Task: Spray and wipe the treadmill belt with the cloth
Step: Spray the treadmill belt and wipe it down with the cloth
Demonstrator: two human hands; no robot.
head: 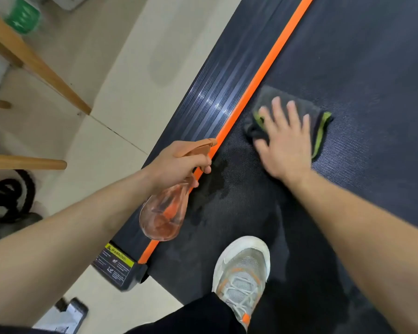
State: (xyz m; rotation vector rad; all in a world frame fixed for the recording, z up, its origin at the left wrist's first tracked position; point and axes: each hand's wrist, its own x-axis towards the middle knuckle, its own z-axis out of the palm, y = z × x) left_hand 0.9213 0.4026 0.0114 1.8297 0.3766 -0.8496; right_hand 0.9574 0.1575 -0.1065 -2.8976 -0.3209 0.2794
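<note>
Right hand (284,138) flat on dark cloth (320,116), fingers spread, pressing it onto treadmill belt (372,68) near the orange side strip (263,75); left hand (176,165) wrapped round neck of orange spray bottle (163,213), held over belt's left edge; wet patch (212,179) beside strip; sneaker (243,268) on belt's near end.

Both forearms, the left (82,225) and the right (360,225), are bare from wrist to the edge of view, as are the left hand (176,165) and the right hand (285,145). Below the right hand, nearer the body, one shoe (241,268) shows. It is a pale grey mesh trainer with a thick white sole, pale crossed laces, orange trim along the eyelets and an orange tab at the tongue. A black trouser leg (198,314) covers the ankle above it.
</note>
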